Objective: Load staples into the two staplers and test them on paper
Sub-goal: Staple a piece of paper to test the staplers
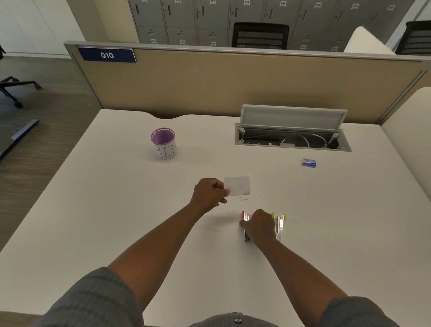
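Presently, a white counter (114, 228) is seen from above, with both forearms extended over it. A small white paper (237, 185) is pinched at its left edge by the left hand (208, 194), fingers closed on it; the sheet is held near the middle of the counter. Whether the paper is lifted or resting flat cannot be told. A second paper slip (251, 197) lies on the counter just beside and below the held sheet.

The right hand (259, 226) is laid over a pink stapler (246, 222), fingers curled down around it; the stapler's pink tip and metal body show at the hand's left side, and its dark rear end shows below the fingers. The grip appears closed on the stapler, which sits on the counter. A yellow stapler (280, 224) lies just right of the hand, lengthwise toward the person, touching or nearly touching the hand; which cannot be told.

A blue staple box (309, 162) is placed well apart, toward the far right. A purple-rimmed cup (163, 143) marked "BIN" stands upright at the far left. An open cable tray (291, 136), lid raised, is recessed in the counter at the far edge, cables visible inside.
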`<state>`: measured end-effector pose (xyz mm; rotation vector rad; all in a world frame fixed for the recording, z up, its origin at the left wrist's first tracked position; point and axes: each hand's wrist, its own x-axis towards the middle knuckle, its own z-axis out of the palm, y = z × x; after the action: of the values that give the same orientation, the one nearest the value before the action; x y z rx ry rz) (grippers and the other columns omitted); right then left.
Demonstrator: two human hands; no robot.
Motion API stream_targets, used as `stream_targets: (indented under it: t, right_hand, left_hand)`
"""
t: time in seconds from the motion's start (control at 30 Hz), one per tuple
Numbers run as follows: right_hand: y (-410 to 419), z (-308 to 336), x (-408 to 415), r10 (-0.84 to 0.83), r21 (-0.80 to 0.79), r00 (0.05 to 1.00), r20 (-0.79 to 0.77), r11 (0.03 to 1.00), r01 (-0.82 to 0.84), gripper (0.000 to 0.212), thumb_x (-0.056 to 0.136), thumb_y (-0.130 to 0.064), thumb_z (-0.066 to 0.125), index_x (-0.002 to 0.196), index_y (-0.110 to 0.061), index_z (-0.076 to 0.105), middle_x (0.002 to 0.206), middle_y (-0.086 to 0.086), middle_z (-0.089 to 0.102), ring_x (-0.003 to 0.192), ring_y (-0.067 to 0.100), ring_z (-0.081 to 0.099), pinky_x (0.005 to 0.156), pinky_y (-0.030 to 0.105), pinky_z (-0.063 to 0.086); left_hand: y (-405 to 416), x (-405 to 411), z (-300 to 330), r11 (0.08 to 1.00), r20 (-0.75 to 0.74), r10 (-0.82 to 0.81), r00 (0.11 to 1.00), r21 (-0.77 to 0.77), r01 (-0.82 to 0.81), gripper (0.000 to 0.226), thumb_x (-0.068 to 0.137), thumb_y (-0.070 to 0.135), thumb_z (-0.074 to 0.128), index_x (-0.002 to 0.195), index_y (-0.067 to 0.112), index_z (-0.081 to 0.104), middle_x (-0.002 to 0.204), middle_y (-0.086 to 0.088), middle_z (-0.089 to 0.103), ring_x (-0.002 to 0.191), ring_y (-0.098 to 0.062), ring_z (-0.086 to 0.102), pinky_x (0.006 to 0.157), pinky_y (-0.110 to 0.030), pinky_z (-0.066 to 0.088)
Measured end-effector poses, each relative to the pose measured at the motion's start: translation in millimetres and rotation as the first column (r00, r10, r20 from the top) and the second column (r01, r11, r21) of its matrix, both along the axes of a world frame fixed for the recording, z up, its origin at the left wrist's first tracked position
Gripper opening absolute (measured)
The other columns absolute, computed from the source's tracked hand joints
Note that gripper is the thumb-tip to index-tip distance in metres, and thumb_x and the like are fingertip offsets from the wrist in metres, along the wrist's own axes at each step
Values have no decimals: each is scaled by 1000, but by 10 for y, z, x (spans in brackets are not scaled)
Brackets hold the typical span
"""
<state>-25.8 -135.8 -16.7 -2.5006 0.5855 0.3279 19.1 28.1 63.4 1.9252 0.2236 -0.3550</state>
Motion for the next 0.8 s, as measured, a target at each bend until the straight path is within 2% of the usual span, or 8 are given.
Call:
stream_targets:
  t: [0.1,0.2,0.33,0.43,0.53,0.67,0.73,0.8]
  right_hand:
    - [-15,-18,8,2,-9,1000,-18,1000,-2,47,78,-42,67,98,-1,59,97,13,66,97,30,63,75,29,46]
    - [-63,67,-15,6,-31,999,46,999,-5,50,81,-46,66,104,-2,53,102,12,65,99,29,62,79,32,47]
    - [-238,219,17,139,-14,930,340,990,-142,57,82,-32,69,127,-12,42,120,9,53,104,28,59,85,40,51]
    - [-421,335,86,322,-119,767,554,943,-310,60,83,-27,70,135,-20,40,130,8,45,109,26,56,88,40,53]
    - [-536,487,110,457,-253,633,625,886,-389,45,81,-19,73,123,-22,55,129,8,51,111,23,53,89,38,51]
    - [-620,608,135,547,-343,521,656,830,-439,23,78,-16,76,99,-23,68,116,-1,62,100,20,57,80,35,46]
    - [-651,675,136,545,-338,510,666,829,-445,16,79,-19,76,94,-23,69,102,-8,68,98,19,58,77,36,46]
    - [-655,742,144,511,-293,544,666,850,-439,10,82,-23,73,92,-23,70,93,-11,69,95,18,58,77,37,44]
  left_hand:
    - [-7,9,-7,1000,-28,-9,1000,-27,8,17,82,12,72,91,-1,66,84,-4,72,67,-17,73,58,-25,53]
    - [-29,6,-7,997,-54,-1,999,-79,-3,13,83,11,71,89,1,65,83,-5,72,68,-17,73,57,-24,52]
    - [-58,-16,18,987,-77,-1,997,-159,-11,9,82,11,72,85,8,65,81,-6,72,68,-18,72,61,-25,52]
    - [-98,-31,64,978,-120,-17,993,-208,-9,9,82,11,73,84,9,65,78,-5,72,66,-16,69,63,-27,52]
    - [-160,-65,112,976,-146,-62,987,-216,29,10,81,12,73,86,7,66,79,-6,72,66,-15,69,65,-27,53]
    - [-256,-115,150,971,-155,-81,985,-235,43,20,82,12,72,99,3,65,84,-8,73,68,-16,70,66,-27,53]
    - [-311,-144,187,971,-134,-72,988,-236,38,27,84,16,70,109,13,61,89,-8,75,73,-17,72,67,-29,54]
    - [-354,-159,230,978,-66,-70,995,-199,55,23,89,23,66,111,21,60,95,-6,74,81,-18,72,71,-32,54]
